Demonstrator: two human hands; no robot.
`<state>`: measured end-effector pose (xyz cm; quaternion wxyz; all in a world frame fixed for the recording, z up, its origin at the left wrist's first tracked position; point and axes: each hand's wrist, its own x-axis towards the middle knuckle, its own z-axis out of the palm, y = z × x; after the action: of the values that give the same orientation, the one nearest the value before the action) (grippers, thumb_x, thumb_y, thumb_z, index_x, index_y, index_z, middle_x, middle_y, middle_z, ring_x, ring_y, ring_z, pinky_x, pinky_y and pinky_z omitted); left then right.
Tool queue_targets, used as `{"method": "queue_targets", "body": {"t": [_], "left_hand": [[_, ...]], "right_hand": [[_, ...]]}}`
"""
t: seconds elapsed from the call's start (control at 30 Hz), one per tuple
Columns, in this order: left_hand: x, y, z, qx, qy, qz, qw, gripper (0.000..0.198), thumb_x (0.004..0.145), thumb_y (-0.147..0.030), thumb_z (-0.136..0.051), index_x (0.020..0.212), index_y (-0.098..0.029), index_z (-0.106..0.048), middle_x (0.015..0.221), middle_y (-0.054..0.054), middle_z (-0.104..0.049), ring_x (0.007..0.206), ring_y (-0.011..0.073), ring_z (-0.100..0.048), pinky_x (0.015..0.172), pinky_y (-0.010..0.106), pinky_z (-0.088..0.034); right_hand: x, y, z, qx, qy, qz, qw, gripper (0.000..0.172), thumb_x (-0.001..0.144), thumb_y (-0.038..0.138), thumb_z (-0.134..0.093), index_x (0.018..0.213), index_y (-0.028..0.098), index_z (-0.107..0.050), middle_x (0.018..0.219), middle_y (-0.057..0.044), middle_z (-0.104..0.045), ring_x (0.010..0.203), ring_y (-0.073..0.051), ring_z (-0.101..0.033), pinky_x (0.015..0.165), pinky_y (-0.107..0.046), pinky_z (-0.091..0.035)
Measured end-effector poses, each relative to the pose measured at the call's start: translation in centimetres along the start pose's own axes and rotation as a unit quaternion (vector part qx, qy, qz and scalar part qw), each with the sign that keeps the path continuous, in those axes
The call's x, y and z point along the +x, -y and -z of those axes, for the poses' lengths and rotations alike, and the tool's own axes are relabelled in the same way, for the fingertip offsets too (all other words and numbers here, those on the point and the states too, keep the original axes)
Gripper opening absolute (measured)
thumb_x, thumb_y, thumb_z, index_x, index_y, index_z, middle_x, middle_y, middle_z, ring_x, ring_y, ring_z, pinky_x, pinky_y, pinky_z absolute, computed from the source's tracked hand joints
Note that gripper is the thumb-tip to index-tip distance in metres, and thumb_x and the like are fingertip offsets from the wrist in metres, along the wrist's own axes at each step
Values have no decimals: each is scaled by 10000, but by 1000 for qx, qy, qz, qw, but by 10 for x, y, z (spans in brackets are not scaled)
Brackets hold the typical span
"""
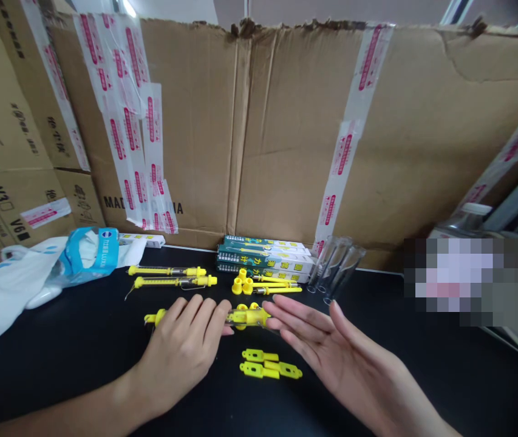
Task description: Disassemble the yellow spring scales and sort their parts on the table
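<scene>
My left hand (184,346) lies palm down on the black table (81,340), its fingers resting over a yellow-capped clear tube (245,316) that lies flat. My right hand (331,346) is stretched out flat with fingers apart, fingertips touching the right end of that same tube. Two small yellow clips (268,364) lie just in front, between my hands. Two more assembled yellow tubes (172,276) lie behind my left hand. Loose yellow parts (259,285) sit behind the tube.
Stacked green and white boxes (263,255) stand by the cardboard wall (286,133). Clear empty tubes (336,267) lean beside them. A white and blue plastic bag (44,273) lies at the left. A bottle (463,221) stands at the right.
</scene>
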<state>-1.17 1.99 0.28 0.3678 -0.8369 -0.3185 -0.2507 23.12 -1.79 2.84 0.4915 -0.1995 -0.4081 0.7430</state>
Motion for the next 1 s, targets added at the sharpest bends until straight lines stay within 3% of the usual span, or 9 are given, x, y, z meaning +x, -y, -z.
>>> {"method": "queue_targets", "body": {"t": [0.17,0.3,0.4,0.5,0.6,1.0], "left_hand": [[-1,-1,1,-9,4,-2,1000,206,996,-152,-452,1105,-87,-615,813,53,-659,705,224,-590,680,365,-375],[-1,-1,2,-15,1,-3,1000,206,991,-146,-452,1107,-88,-612,837,57,-667,715,230,-607,683,374,-389],[-1,-1,1,-21,6,-8,1000,218,996,-157,-436,1106,-81,-608,806,52,-661,689,222,-612,637,360,-383],[0,-2,1,-30,2,-21,999,228,1001,-160,-421,1098,-71,-607,786,53,-662,672,208,-615,609,346,-378],[1,-2,3,-40,-7,-49,998,253,1014,-161,-388,1107,-63,-601,799,59,-674,702,209,-633,619,347,-389],[1,-4,6,-58,6,-95,994,247,1001,-214,-454,1120,-58,-604,734,29,-632,597,178,-589,523,325,-356]], "right_hand": [[0,0,2,-28,-25,10,999,485,1009,472,-408,1262,142,-658,1324,-132,-642,1287,-246,-539,1170,-410,-292],[-1,-2,5,-211,-112,37,970,372,956,461,-540,1197,213,-676,1140,-96,-731,1134,-245,-637,1067,-423,-419],[-1,-5,11,-445,-169,92,875,329,885,449,-654,1155,260,-650,1071,-62,-726,1035,-243,-659,953,-410,-491],[-1,-10,17,-606,-154,161,764,314,854,403,-698,1127,270,-617,1030,-46,-700,981,-242,-664,894,-403,-519],[-2,-18,20,-665,-120,200,710,244,871,373,-679,1071,262,-595,1014,-51,-688,960,-240,-674,857,-379,-547],[-8,-38,11,-702,-83,177,684,254,1020,257,-400,1272,251,-434,944,-67,-707,750,-191,-722,675,-306,-603]]}}
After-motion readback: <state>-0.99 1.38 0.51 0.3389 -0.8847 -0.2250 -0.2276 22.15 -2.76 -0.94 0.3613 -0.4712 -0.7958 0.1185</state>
